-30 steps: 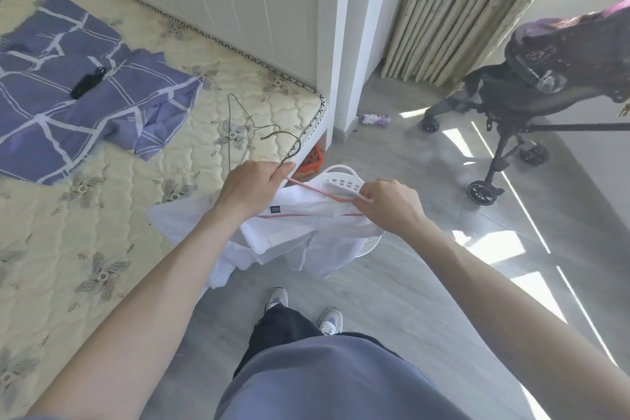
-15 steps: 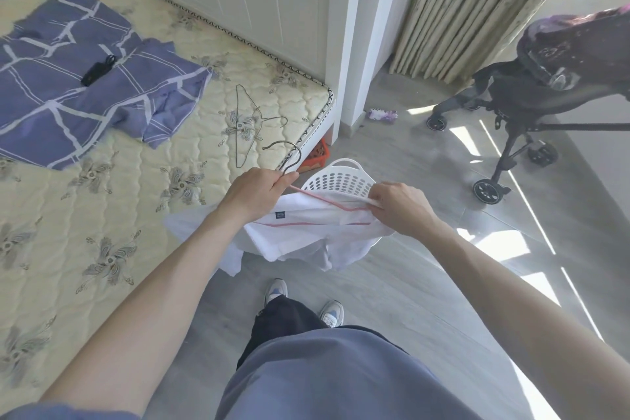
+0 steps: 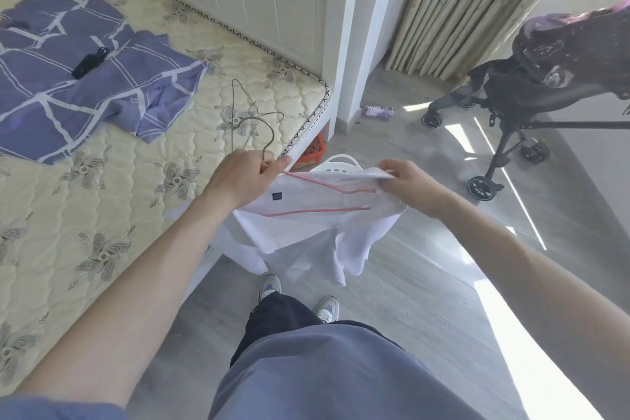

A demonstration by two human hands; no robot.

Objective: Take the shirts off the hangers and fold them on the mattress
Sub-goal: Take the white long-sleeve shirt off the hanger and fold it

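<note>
Left hand [image 3: 243, 179] grips the hanger [image 3: 318, 182] at its neck. The wire runs rightward, where the right hand [image 3: 407, 186] pinches the shirt [image 3: 306, 228] shoulder off its tip.

**One head-worn view, looking down**

A wide-angle camera sat on the person's head, facing forward and down — close above the left hand [image 3: 238, 177] and right hand [image 3: 409, 184], mattress [image 3: 112, 201] to the left, floor [image 3: 426, 283] beneath.

Home bedroom: bare mattress [image 3: 136, 222], curtain [image 3: 453, 7], stroller [image 3: 531, 89], laundry basket [image 3: 341, 164].
</note>
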